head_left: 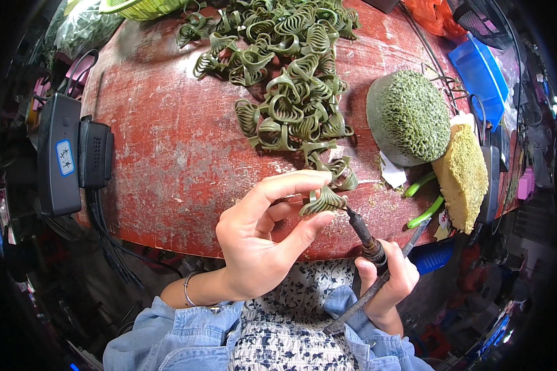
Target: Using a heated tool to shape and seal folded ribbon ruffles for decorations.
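My left hand (263,238) pinches a small olive-green ribbed piece (320,201) between thumb and index finger above the table's front part. My right hand (390,281) is closed round the dark handle of a soldering-iron-like tool (368,241), whose thin tip reaches up to that piece, at or against its right side. A long grey metal strip (351,311), perhaps tweezers, also passes through my right hand. Many similar looped, ribbed green pieces (291,86) lie in a loose heap, trailing down to just above my left fingertips.
The worn red table (142,173) carries a green textured block (408,117), a crumbly yellow block (461,176) and green-handled pliers (421,213) at right. A blue tray (476,74) sits farther back. Black boxes (59,154) with cables hang at left; a green basket (136,7) is at back left.
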`<state>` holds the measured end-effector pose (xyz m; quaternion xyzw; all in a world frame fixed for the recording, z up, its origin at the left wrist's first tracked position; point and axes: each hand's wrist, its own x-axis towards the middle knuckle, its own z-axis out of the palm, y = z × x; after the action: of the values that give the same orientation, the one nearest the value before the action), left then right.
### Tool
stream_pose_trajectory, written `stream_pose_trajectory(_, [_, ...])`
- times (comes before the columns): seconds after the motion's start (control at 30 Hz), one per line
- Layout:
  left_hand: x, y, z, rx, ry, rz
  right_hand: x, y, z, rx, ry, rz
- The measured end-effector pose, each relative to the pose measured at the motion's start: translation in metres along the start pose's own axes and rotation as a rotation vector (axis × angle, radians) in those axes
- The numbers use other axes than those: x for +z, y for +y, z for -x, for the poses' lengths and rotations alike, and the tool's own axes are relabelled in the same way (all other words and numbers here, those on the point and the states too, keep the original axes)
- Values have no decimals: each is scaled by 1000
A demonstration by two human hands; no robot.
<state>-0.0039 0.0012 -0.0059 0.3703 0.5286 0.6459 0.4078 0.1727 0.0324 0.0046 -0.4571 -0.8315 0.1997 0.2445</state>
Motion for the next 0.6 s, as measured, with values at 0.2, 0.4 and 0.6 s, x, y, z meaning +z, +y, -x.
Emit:
stream_pose_trajectory(0.2, [0, 0, 0, 1, 6, 4, -1, 0, 0, -1, -20, 13])
stream_pose_trajectory(0.4, [3, -3, 0, 29, 67, 71, 0, 0, 0, -6, -4, 2])
stream_pose_trajectory(0.6, [0, 0, 0, 0, 5, 9, 0, 5, 4, 42, -16, -112])
